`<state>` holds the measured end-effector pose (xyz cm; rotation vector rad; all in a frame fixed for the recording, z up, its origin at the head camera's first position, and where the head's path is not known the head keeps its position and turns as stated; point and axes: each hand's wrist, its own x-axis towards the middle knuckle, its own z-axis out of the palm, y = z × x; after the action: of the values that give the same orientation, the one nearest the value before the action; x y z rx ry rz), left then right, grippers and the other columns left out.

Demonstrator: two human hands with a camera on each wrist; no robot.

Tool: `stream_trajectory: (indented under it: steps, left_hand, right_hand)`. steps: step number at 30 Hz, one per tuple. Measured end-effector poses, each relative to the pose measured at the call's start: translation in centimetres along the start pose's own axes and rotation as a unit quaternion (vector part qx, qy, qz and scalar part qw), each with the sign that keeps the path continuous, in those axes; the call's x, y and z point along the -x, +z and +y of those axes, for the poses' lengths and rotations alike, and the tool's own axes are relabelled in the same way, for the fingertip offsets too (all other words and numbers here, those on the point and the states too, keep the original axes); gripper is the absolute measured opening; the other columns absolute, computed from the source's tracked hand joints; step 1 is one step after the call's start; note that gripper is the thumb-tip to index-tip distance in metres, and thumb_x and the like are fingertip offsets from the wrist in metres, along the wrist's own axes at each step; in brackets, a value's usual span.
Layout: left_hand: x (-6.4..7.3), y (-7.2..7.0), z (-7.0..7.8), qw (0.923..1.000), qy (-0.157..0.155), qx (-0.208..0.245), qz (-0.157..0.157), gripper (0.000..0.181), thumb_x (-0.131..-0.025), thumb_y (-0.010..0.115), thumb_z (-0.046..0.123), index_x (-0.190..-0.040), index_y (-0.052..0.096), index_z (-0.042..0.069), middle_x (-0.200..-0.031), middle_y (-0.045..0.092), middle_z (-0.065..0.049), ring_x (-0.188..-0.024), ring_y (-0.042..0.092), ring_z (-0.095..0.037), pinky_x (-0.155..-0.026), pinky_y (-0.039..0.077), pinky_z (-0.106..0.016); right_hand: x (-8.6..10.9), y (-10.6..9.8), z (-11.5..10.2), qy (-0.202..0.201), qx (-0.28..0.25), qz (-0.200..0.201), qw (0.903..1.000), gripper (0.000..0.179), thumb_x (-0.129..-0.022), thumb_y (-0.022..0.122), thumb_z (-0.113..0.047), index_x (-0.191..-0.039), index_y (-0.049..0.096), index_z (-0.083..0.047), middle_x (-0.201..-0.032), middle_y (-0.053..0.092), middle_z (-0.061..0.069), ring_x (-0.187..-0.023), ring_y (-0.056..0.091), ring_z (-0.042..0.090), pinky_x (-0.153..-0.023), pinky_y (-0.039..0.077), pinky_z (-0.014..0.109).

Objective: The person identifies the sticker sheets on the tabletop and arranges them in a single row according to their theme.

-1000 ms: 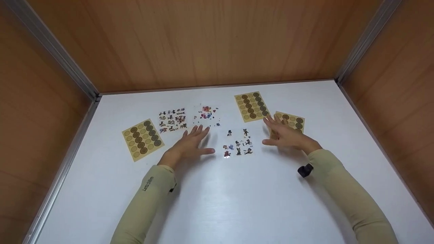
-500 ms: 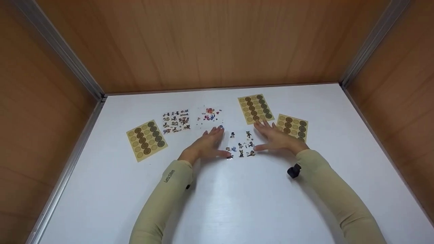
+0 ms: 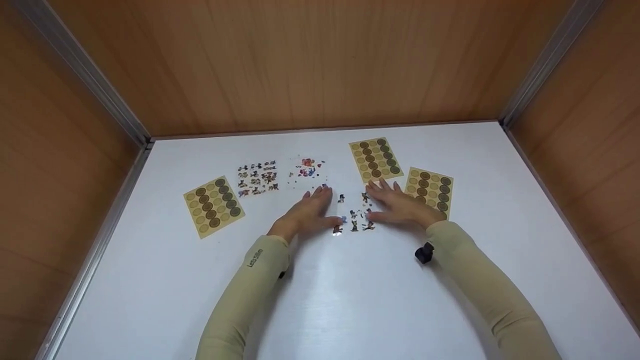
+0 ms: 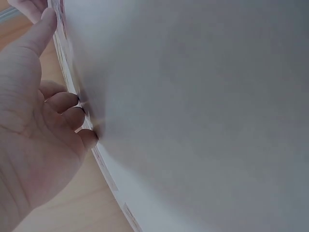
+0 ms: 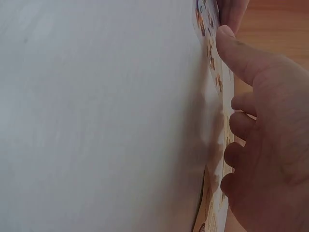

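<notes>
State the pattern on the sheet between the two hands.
The sheet carries small, scattered multicoloured figures, clearest in the head view.

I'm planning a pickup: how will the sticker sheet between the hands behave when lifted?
The sticker sheet probably bends easily and weighs little, as it lies flat with hardly any thickness. A glint near one corner suggests a smooth surface that might slip.
</notes>
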<state>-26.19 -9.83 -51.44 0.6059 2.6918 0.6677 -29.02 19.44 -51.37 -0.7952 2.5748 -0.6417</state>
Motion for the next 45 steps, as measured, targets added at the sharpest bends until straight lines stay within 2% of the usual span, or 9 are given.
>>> stream_trajectory:
  steps: [5,8,15,22,32,35,40,45]
  left_hand:
    - [-0.2,0.0,0.2,1.0000,0.001,-0.005,-0.002,0.096,-0.095,0.062,0.059,-0.162,0.017,0.007,-0.168,0.013,-0.011,-0.155,0.007,-0.023,-0.125,0.003,-0.040]
    - [-0.2,0.0,0.4,0.9999,0.000,-0.010,-0.002,0.095,-0.095,0.063,0.058,-0.162,0.018,0.006,-0.168,0.015,-0.011,-0.155,0.007,-0.024,-0.125,0.004,-0.041]
    - [-0.1,0.0,0.6,0.9998,0.001,-0.020,-0.005,0.092,-0.097,0.060,0.056,-0.161,0.019,0.005,-0.167,0.016,-0.013,-0.155,0.008,-0.027,-0.125,0.005,-0.043]
    - [-0.1,0.1,0.6,0.9998,-0.001,-0.017,-0.007,0.091,-0.096,0.062,0.055,-0.162,0.021,0.007,-0.168,0.018,-0.011,-0.155,0.009,-0.026,-0.125,0.006,-0.045]
    - [-0.3,0.0,1.0,0.9998,0.000,-0.021,-0.008,0.089,-0.097,0.063,0.051,-0.161,0.022,0.005,-0.167,0.018,-0.013,-0.155,0.011,-0.027,-0.125,0.006,-0.047]
    - [-0.3,0.0,1.1,0.9995,-0.005,-0.025,-0.017,0.089,-0.097,0.062,0.052,-0.161,0.021,0.005,-0.167,0.016,-0.012,-0.155,0.010,-0.026,-0.125,0.006,-0.047]
    - [-0.4,-0.1,1.3,0.9974,-0.020,-0.049,-0.050,0.095,-0.097,0.060,0.056,-0.162,0.014,0.003,-0.168,0.005,-0.013,-0.155,0.001,-0.026,-0.125,0.003,-0.045]
    - [-0.6,-0.5,1.4,0.9955,-0.035,-0.057,-0.067,0.100,-0.096,0.061,0.057,-0.162,0.009,0.002,-0.168,-0.002,-0.014,-0.155,-0.005,-0.025,-0.125,0.002,-0.043]
  right_hand:
    - [0.1,0.2,0.0,0.014,0.006,-0.001,0.9999,0.091,-0.094,0.062,-0.061,-0.163,0.019,-0.019,-0.169,0.004,0.008,-0.152,-0.006,0.043,-0.120,-0.003,0.063]
    - [0.2,0.3,-0.1,0.014,0.008,0.000,0.9999,0.091,-0.094,0.062,-0.061,-0.163,0.020,-0.019,-0.169,0.007,0.008,-0.151,-0.004,0.045,-0.120,0.000,0.062]
    - [0.1,0.3,-0.2,-0.007,0.023,-0.004,0.9997,0.088,-0.096,0.060,-0.059,-0.162,0.022,-0.015,-0.168,0.011,0.007,-0.154,0.001,0.035,-0.123,-0.002,0.053]
    - [0.5,0.0,-0.8,0.008,0.025,-0.017,0.9995,0.086,-0.096,0.060,-0.059,-0.162,0.023,-0.019,-0.168,0.009,0.008,-0.151,0.000,0.047,-0.120,0.003,0.063]
    - [0.6,0.0,-0.6,0.023,0.018,-0.014,0.9995,0.087,-0.095,0.059,-0.063,-0.163,0.021,-0.027,-0.168,0.007,0.010,-0.150,0.002,0.048,-0.119,0.006,0.065]
    - [0.7,0.0,-0.6,0.025,0.014,-0.013,0.9995,0.086,-0.095,0.059,-0.063,-0.163,0.021,-0.027,-0.168,0.006,0.010,-0.151,0.002,0.047,-0.119,0.006,0.065]
    - [0.8,0.0,-0.7,-0.001,0.026,-0.009,0.9996,0.085,-0.097,0.060,-0.058,-0.162,0.024,-0.018,-0.168,0.012,0.008,-0.152,0.004,0.043,-0.121,0.005,0.060]
    - [0.6,-0.1,-0.9,-0.014,0.038,-0.004,0.9992,0.083,-0.098,0.060,-0.055,-0.161,0.026,-0.014,-0.167,0.015,0.007,-0.154,0.006,0.037,-0.123,0.004,0.054]
